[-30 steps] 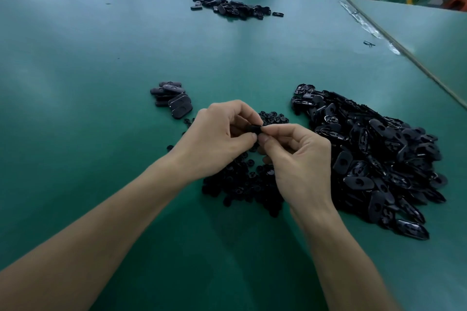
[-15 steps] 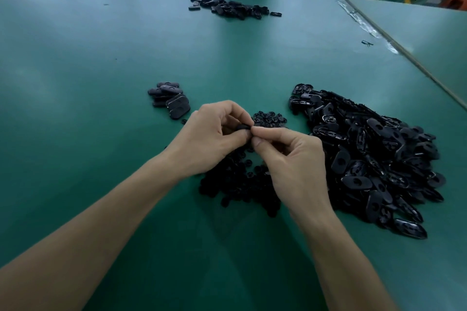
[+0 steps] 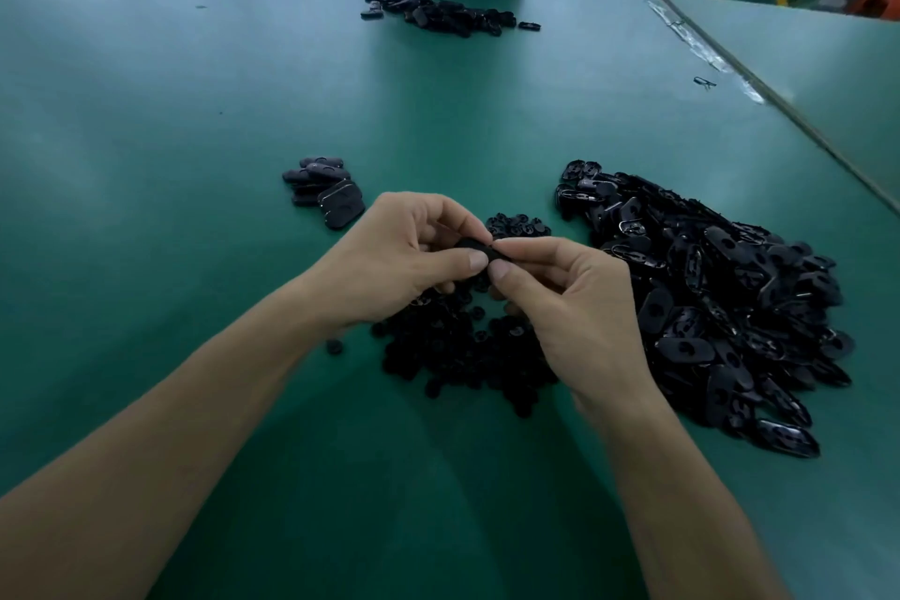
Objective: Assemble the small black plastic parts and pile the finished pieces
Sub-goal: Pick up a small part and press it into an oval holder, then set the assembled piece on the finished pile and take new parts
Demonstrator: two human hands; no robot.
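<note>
There's the black part (image 3: 473,245), up off the counter and caught between both hands, right where the two thumbs meet. The left hand (image 3: 399,258) takes it from the left, thumb on the near side and forefinger curled over the far side. The right hand (image 3: 577,307) pinches its right end, thumb and forefinger tips pressed close. So the fingers (image 3: 468,261) of both hands are pinching, not spread. They hide most of the part, and I cannot tell whether it is one piece or two pieces meeting.

My read is that this is the fitting step, a small insert being pressed into an oval shell, and the piece is not yet on the pile. The next move, I'd judge, calls for a firm, straight squeeze to seat it so nothing cocks or pops loose. Then comes a short reach up and to the left to drop it off.

Directly below the fingers, on the counter (image 3: 195,122), lies the heap of small round pieces (image 3: 453,356), partly hidden under both hands. To the right of the right hand's fingers, near but apart, sprawls the big heap of oval shells (image 3: 730,302). Up and left of the left hand's fingers, just past the knuckles, sits what I take for the finished pile (image 3: 325,190), only a handful in it. With that much loose stock, the job looks early.
</note>
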